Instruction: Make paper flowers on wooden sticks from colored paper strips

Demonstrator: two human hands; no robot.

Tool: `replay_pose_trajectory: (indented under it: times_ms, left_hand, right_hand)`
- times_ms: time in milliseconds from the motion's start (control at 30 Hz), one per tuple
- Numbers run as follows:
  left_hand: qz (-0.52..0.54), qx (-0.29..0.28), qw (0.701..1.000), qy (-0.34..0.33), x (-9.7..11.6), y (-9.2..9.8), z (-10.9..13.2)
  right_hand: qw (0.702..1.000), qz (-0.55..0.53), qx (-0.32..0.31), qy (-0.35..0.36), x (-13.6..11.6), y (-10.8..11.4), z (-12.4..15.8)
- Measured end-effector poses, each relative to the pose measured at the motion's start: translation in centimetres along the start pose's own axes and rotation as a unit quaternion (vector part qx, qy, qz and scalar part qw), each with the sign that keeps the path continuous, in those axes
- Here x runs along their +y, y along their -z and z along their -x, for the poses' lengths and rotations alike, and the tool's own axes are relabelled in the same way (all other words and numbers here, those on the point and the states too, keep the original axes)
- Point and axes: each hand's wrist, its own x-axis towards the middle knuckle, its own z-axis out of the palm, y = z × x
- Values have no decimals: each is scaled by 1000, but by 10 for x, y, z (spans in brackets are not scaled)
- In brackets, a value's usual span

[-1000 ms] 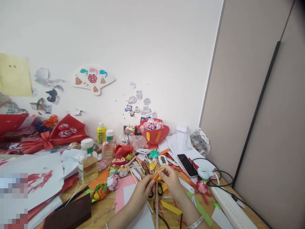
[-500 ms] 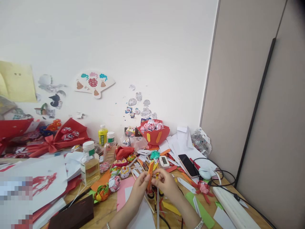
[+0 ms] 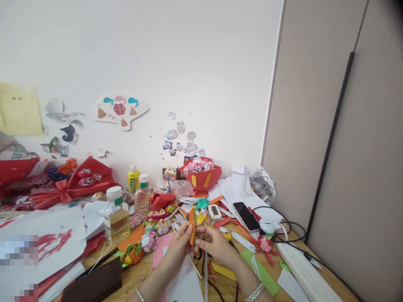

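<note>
Orange and green paper strips (image 3: 192,221), thin, flat and pressed together, stand upright above the cluttered wooden table (image 3: 137,277). The left hand (image 3: 180,245) pinches their lower end in a tight grip, and the right hand (image 3: 215,246) clasps the same end from the other side.

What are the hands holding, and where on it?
Left hand and right hand pinch an upright orange-and-green paper strip by its lower half.

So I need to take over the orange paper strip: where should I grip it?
Probably its free upper end, pinched from above: the orange paper strip stands upright, and the left hand and right hand pinch its lower part.
</note>
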Motion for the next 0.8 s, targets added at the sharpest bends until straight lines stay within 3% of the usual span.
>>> replay_pose_trajectory:
  times_ms: [133, 367, 500, 633, 733, 800]
  left_hand:
    - [2, 12, 1000, -21, 1, 3, -3]
    - [11, 106, 990, -93, 16, 26, -12]
    - [7, 140, 983, -115, 20, 38, -15]
    - [-48, 119, 987, -101, 12, 37, -16]
    - [-119, 92, 984, -93, 5, 30, -15]
    - [-159, 84, 978, -101, 1, 25, -15]
  right_hand:
    - [997, 58, 44, 21, -3, 9, -1]
    - [951, 181, 248, 37, 2, 50, -4]
    - [927, 208, 311, 28, -1, 65, -2]
    - [918, 246, 303, 74, -10, 53, 1]
    - [938, 223, 240, 115, -18, 35, 4]
    - [934, 268, 204, 119, -23, 23, 5]
